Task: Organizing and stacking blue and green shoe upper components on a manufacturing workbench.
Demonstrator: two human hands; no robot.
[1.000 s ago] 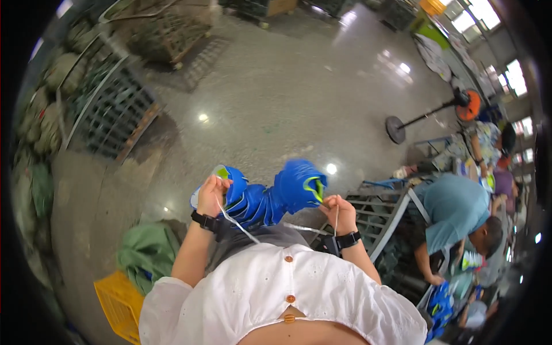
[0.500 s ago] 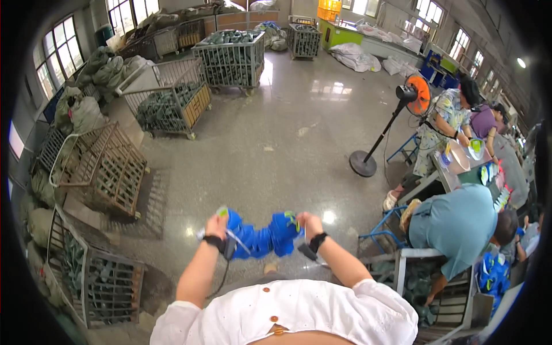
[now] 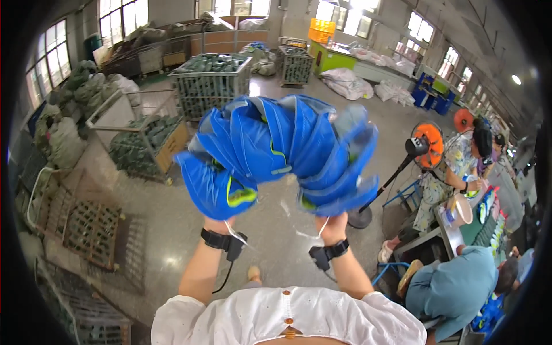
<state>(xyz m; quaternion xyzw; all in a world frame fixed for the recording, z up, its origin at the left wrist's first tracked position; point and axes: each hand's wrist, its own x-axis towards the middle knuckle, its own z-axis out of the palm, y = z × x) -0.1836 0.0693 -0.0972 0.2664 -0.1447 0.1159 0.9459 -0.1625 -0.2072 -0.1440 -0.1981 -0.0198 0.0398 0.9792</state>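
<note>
A bundle of blue shoe uppers (image 3: 253, 138) with lime-green trim hangs in an arch in front of me, one piece overlapping another. My left hand (image 3: 219, 224) is closed at the arch's lower left end, its fingers mostly hidden behind the blue fabric. At the lower right end my right hand (image 3: 332, 229) grips the bundle, with fingers also largely covered. White cords trail loose from both ends beside my wrists. The right part of the bundle is blurred by motion.
Wheeled metal cages (image 3: 210, 86) with dark green pieces stand ahead and left, beside piled sacks (image 3: 69, 138). An orange-headed pedestal fan (image 3: 425, 144) stands to the right. Past it, people work at a table; a person in a teal shirt (image 3: 451, 282) bends close at my right.
Both hands have lifted the blue bundle from low near my body up and forward. It now spreads into a wide arch. The view has tilted and shifted slightly.
</note>
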